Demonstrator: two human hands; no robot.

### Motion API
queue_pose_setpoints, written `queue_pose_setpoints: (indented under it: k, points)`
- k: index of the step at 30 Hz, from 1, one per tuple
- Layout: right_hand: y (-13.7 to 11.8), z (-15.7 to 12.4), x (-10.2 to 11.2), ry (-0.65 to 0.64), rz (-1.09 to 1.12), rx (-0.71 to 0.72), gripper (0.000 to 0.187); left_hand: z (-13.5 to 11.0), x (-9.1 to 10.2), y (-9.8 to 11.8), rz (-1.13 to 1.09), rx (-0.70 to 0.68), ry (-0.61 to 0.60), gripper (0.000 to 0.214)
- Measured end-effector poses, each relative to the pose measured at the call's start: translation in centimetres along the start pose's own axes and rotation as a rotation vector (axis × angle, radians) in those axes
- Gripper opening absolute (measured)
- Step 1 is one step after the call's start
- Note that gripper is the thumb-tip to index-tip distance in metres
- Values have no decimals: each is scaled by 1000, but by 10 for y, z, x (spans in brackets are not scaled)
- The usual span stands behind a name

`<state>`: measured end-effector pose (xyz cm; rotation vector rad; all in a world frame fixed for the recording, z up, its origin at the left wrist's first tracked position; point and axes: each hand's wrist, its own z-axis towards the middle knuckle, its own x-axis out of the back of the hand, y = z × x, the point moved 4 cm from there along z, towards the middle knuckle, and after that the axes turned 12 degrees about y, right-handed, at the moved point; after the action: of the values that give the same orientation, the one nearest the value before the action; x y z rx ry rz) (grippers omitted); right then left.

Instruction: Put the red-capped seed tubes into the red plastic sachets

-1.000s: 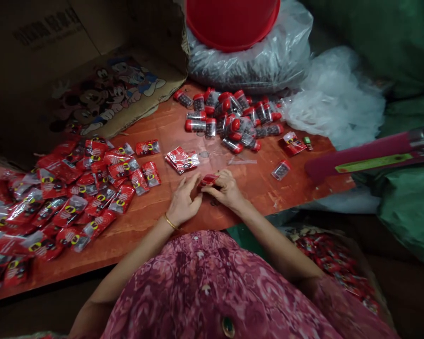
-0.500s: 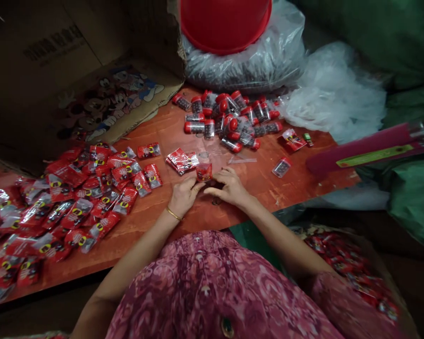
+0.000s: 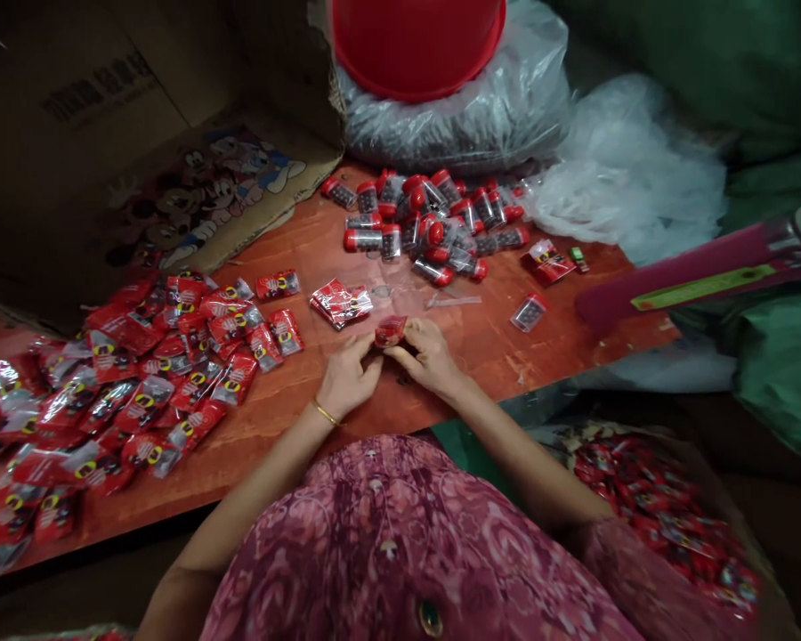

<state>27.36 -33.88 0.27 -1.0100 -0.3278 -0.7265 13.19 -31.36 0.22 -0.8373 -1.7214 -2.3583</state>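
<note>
A small red printed packet (image 3: 391,330) is held up between both hands just above the orange-red tabletop (image 3: 481,369). My left hand (image 3: 349,377) pinches its left side, a gold bangle at the wrist. At the packet's right edge, the thumb and fingers of my right hand (image 3: 432,360) close on it. What the packet contains is hidden. Just beyond my left hand lies a small stack of flat red packets (image 3: 340,304). Farther back is a heap of small clear bottles with red caps (image 3: 391,241), dark beads inside.
Many red packets (image 3: 148,402) are heaped at the left, before an open cardboard box (image 3: 173,107). Behind the bottles, a red tub (image 3: 420,49) rests on a filled plastic bag (image 3: 454,133). A magenta post (image 3: 694,285) crosses the right side. One lone bottle (image 3: 529,312) lies nearby.
The packet has tipped from upright to more flat-on. My right hand has closed in against it, and its fingers have drawn nearer my left hand.
</note>
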Motion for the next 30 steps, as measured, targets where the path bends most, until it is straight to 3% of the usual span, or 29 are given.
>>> queue_pose_setpoints:
  k: [2,4,6,9,12,14,17,26,30]
  points:
    - [-9,4,4,-36,50,-15,18,4,6,8,-178,93,54,49]
    - [-18,8,5,-102,114,-48,15,10,11,14,-356,216,103,42]
    - [-25,9,4,-154,190,-111,13,18,13,17,-445,329,143,26]
    - [-31,8,-1,-157,323,-259,13,25,15,16,-514,451,286,36]
    - [-34,2,-6,-143,387,-379,15,23,17,12,-531,479,457,37]
    - [-37,-1,-7,-130,376,-386,17,21,20,10,-459,446,522,33]
    - [-42,-4,-4,-85,350,-349,20,22,23,8,-450,462,530,29]
    - [-37,-10,2,18,376,-338,25,28,13,9,-897,902,411,29]
    - [-39,-12,7,28,332,-301,22,34,20,10,-937,870,454,26]
